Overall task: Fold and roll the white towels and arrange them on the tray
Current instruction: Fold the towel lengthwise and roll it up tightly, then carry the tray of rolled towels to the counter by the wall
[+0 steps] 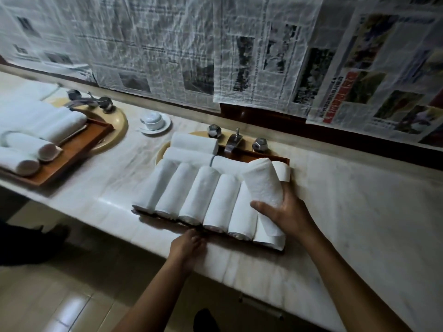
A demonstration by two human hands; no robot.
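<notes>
The rolled white terry towel (262,185) is over the right end of the brown wooden tray (263,156). It is tilted, far end raised and near end low against the rolls beneath it. The right hand (285,212) grips it from the right, close to its near end, with the thumb across the top and the fingers curled round the far side. The roll lies ahead and left of the palm, in contact with it.

The step in hand appears to be seating this roll in the arrangement.

- Keep the grip wrapped round the roll until it is supported, so that the loose edge cannot unwind.
- Align its axis with the row of five rolled white towels (191,190) lying side by side to its left.
- Lower it squarely onto the lowest roll at the right end (272,239), which shows beneath it. Do not shove the neighbouring rolls.

The left hand (189,245) is at the tray's near rim, below the middle of the row. Blur hides whether it grips the rim or only touches it.

More white towels lie crosswise at the back (194,142). The tray sits over a cream basin (160,152) with a chrome tap (233,140), set in a pale marble counter (347,200). A second wooden tray (79,144) with towels stands well to the left. A white cup and saucer (153,121) stand between the two basins.
</notes>
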